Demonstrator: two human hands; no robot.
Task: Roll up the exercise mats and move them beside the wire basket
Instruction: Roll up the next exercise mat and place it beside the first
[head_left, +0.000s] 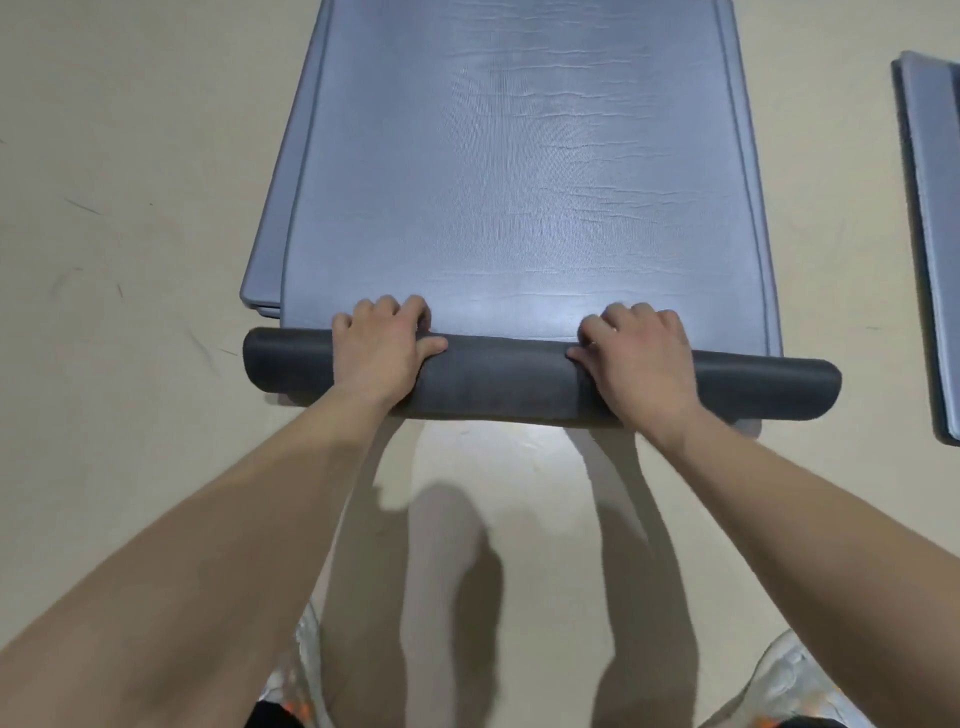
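Note:
A grey-blue exercise mat (519, 171) lies flat on the floor, stretching away from me. Its near end is wound into a dark grey roll (498, 382) lying crosswise. My left hand (382, 345) grips the roll left of its middle, fingers curled over the far side and thumb on top. My right hand (639, 358) grips it right of the middle the same way. More grey-blue mats (265, 270) lie stacked under the top one, their edges showing at the left. No wire basket is in view.
Another stack of grey-blue mats (935, 249) lies at the right edge. The beige floor (130, 208) surrounds the mats. My knees and patterned shorts (291, 680) show at the bottom.

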